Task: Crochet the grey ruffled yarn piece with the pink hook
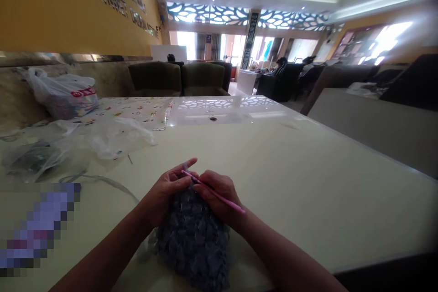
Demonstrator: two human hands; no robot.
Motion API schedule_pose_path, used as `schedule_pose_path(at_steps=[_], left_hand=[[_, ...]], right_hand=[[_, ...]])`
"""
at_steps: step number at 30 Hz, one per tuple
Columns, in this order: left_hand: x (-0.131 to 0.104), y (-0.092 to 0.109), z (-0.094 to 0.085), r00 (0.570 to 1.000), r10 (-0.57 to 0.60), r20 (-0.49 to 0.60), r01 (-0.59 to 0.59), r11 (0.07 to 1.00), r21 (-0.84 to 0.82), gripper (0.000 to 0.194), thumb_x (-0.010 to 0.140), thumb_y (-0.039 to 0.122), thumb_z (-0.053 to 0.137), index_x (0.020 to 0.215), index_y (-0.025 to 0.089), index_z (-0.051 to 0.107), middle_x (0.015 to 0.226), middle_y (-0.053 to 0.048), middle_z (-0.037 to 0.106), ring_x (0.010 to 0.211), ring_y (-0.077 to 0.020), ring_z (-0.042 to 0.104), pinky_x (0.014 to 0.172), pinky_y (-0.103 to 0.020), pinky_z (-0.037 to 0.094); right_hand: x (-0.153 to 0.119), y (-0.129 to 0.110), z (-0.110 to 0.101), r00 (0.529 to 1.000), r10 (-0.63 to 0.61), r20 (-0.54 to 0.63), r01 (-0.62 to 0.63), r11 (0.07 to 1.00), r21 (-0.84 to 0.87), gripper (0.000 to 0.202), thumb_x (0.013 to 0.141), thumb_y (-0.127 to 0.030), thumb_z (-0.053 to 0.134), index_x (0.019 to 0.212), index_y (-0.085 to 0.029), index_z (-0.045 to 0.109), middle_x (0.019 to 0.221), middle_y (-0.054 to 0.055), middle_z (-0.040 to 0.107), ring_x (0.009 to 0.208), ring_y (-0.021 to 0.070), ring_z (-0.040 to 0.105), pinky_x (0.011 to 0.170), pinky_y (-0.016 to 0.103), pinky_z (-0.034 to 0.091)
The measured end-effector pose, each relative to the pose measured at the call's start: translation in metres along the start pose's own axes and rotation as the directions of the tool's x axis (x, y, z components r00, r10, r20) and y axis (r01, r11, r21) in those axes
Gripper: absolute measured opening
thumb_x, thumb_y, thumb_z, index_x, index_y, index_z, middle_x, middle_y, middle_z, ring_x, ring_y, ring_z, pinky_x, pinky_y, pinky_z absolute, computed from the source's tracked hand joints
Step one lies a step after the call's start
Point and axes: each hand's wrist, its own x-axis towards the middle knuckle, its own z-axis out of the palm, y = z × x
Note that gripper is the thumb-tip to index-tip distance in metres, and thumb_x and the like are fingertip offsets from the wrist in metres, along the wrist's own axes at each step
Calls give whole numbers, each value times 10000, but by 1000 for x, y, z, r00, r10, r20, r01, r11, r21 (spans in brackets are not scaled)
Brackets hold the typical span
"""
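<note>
A dark grey-blue crocheted piece [193,237] with a chunky, bumpy texture hangs down from both hands toward the table's near edge. My left hand [173,187] pinches its top edge between thumb and fingers, the index finger stretched out with a strand of grey yarn over it. In my right hand [219,191] is a pink crochet hook [222,198], its tip up by the left fingers and its handle slanting down to the right. The right fingertips also touch the top of the piece. A flat grey strand of yarn [116,183] runs across the table to the left forearm.
On the left lie a clear plastic bag [37,157] with dark stuff inside and a crumpled clear bag [118,139]. Behind them a full white carrier bag [66,93] stands on a patterned cloth [137,112]. The pale table [308,182] has a round hole [213,119]; armchairs [203,77] stand beyond.
</note>
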Motion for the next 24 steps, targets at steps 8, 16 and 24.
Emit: schedule_pose_path(at_steps=[8,16,24], left_hand=[[-1,0,3,999,-21,-49,32,975,222,721,698,220,833,1368,270,570,864,11,680,825,-144,623,813,-260,449],[3,-6,6,986,-9,-166,32,990,134,556,715,214,807,1252,204,662,893,-17,726,868,-164,639,863,-280,449],[0,7,-1,981,-188,46,191,978,-88,619,650,112,800,1251,154,661,814,-29,722,720,-132,651,750,-241,494]], right_hand=[[2,8,-5,969,-194,152,236,907,-348,313,988,-340,480,712,-192,482,690,-29,473,572,91,401,552,227,309],[3,2,3,934,-333,127,304,559,-771,260,966,-173,472,710,-188,516,640,-3,504,587,140,397,583,298,282],[1,2,-4,852,-497,163,487,638,-597,282,992,-262,463,721,-202,510,635,-4,507,615,142,434,678,288,424]])
